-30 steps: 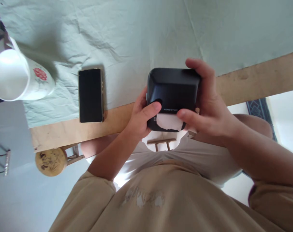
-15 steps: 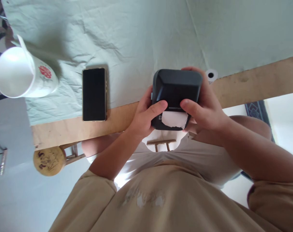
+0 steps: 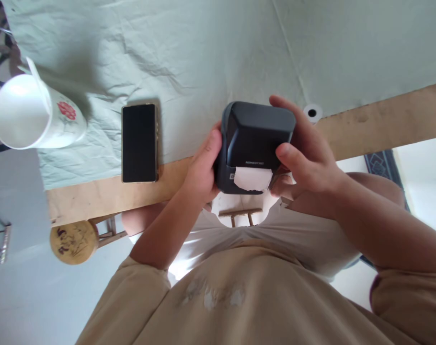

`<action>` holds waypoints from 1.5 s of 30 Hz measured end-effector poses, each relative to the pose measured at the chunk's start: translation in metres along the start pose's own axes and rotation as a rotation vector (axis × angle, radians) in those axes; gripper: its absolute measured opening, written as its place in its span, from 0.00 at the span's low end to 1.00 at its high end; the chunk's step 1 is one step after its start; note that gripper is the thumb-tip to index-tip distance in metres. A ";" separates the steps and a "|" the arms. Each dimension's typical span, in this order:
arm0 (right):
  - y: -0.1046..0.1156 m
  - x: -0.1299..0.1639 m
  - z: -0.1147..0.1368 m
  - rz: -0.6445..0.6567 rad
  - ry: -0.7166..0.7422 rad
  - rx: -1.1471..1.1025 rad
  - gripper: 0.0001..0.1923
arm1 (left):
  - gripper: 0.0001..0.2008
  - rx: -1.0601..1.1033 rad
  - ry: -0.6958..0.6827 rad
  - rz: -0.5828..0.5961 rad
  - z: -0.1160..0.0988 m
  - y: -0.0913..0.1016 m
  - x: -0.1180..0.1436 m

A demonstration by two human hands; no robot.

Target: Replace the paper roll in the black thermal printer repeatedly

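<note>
Between my two hands is a small black portable label printer (image 3: 257, 134), held over the table's near edge. A torn strip of white paper (image 3: 253, 178) sticks out of its slot, below some small lettering. My left hand (image 3: 205, 160) grips the printer's left side, with the thumb along that edge. My right hand (image 3: 307, 153) is closed round the right side; its thumb lies at the front right edge and the other fingers are partly hidden behind. The underside of the printer is out of sight.
A small white paper roll (image 3: 313, 113) sits near the table edge. On the left are a phone (image 3: 139, 143) and a white pail-like container (image 3: 41, 115) with a red flower. Green cloth (image 3: 189, 57) covers the table, leaving a wooden edge (image 3: 379, 122). A round stool (image 3: 74, 242) stands below.
The printer has shifted slightly left and turned a little, showing more of its left side. My left thumb has moved off its front face to the side edge, and my right thumb has slid rightward.
</note>
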State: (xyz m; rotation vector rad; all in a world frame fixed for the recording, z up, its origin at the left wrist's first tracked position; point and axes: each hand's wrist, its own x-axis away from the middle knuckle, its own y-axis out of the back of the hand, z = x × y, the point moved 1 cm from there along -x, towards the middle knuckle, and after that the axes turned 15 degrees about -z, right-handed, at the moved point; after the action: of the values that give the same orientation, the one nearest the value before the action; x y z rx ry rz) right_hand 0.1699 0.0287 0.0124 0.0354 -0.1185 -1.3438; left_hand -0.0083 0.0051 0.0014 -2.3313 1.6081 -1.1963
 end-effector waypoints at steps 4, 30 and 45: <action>0.001 -0.002 0.004 -0.131 0.216 0.250 0.34 | 0.13 0.033 -0.031 -0.063 0.002 -0.002 -0.004; 0.015 0.005 0.026 -0.261 0.706 0.493 0.31 | 0.13 -0.035 -0.037 0.052 0.001 0.003 -0.003; 0.011 0.004 0.028 -0.301 0.774 0.765 0.07 | 0.17 -0.123 -0.077 0.165 -0.001 0.003 -0.001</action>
State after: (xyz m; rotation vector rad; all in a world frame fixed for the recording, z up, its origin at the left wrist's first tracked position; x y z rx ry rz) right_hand 0.1787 0.0283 0.0412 1.2430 0.0398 -1.4256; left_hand -0.0112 0.0048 -0.0002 -2.2295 1.8537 -0.9884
